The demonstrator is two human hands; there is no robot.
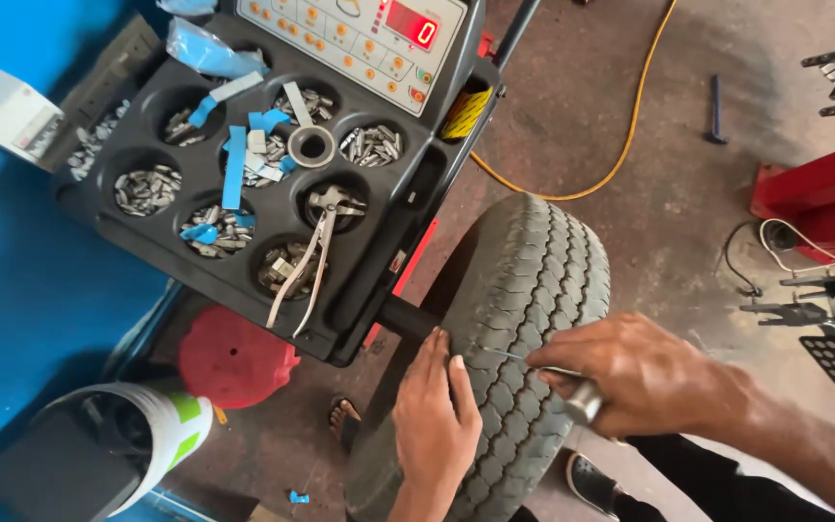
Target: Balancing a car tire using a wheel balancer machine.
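The tyre (524,319) is showing dark grey rubber with a blocky, ribbed tread pattern. The weight tray (161,246) is looking black, its round cups gleaming with silver wheel weights (147,189) and blue tape strips (235,166). A red digit is glowing on the cream control panel (355,34). A yellow hose (630,126) is snaking over brown-grey floor (669,213). The pliers (311,256) are shining pale silver.

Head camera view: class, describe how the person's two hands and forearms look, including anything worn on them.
Both hands, left hand and right hand, are bare: no gloves, rings or watch visible. Both forearms are uncovered as far as the frame shows, with no sleeves in sight. Fingernails are short.
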